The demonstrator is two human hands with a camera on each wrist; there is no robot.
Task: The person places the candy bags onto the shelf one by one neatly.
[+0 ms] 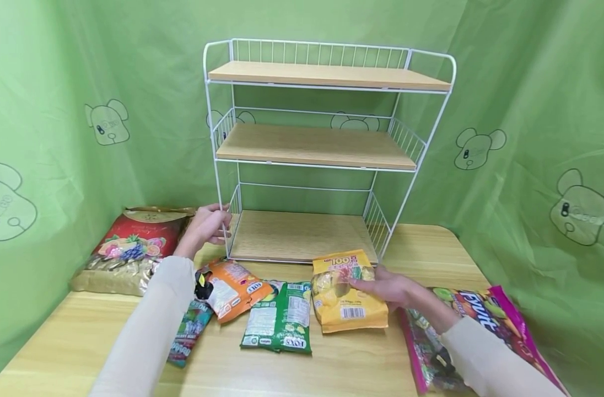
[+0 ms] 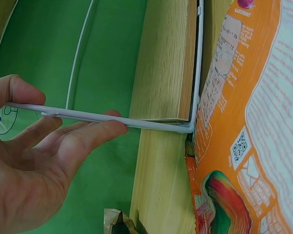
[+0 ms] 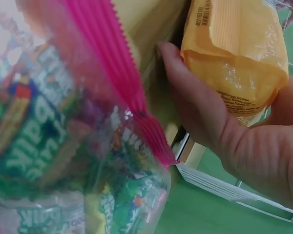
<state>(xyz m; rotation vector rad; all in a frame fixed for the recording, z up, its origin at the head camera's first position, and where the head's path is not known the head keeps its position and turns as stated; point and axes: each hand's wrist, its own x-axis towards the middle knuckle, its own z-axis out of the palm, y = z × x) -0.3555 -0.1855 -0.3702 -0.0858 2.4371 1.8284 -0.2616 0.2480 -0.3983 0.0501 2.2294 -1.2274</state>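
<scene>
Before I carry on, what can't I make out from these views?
Right hand: most fingers hidden behind the yellow bag, head view.
Teal bag: far end covered by the orange bag, head view.
Green bag: panel text too small, head view.
Orange bag: cut off by the right edge, left-wrist view.
Pink-edged bag: print blurred, left edge cuts it, right-wrist view.

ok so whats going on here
A person's right hand holds a yellow bag in front of the white wire rack, while the left hand pinches the rack's left front post. On the table, an orange bag, a green bag and a teal bag lie in front, with a red-and-gold bag left and a pink-edged bag right.
</scene>
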